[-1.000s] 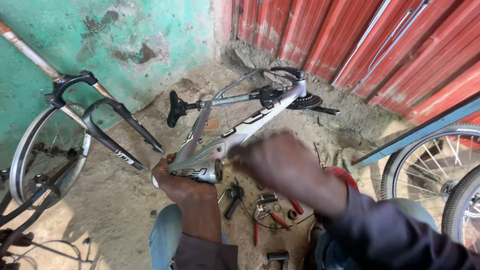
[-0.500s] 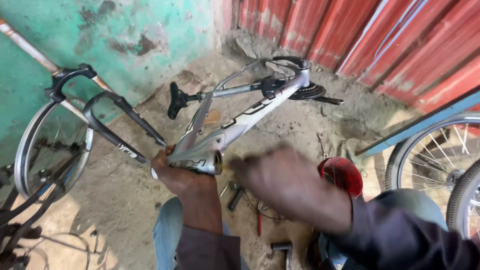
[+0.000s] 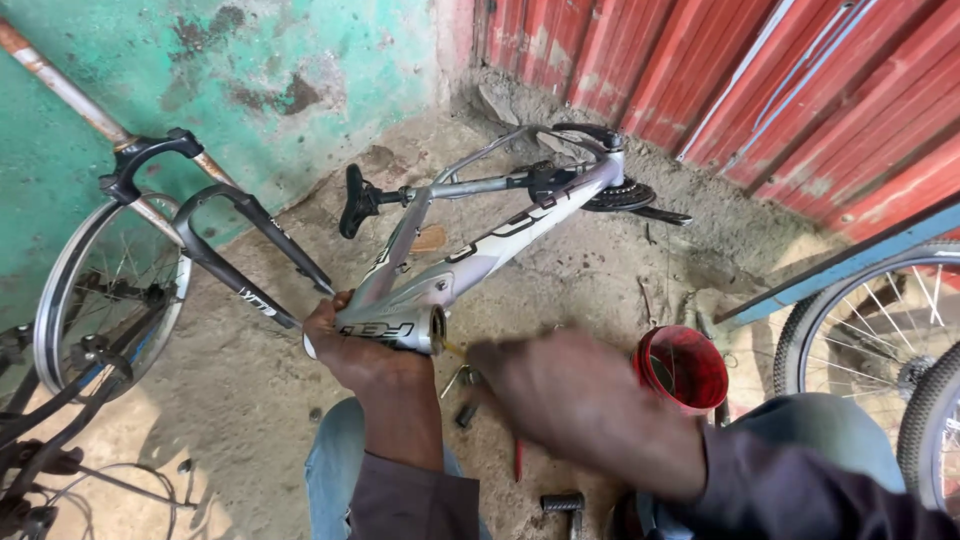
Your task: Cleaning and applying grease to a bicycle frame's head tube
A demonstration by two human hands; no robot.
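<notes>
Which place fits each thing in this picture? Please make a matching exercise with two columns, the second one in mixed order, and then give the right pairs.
Things:
1. silver bicycle frame
2. red tub
3. black fork
4. spoked wheel

Places:
A. leaning at the green wall, far left
B. on the ground beside the right hand
C. its head tube in the grip of the left hand
D. lying between the wheel and the frame

Pairs: 1-C, 2-B, 3-D, 4-A
</notes>
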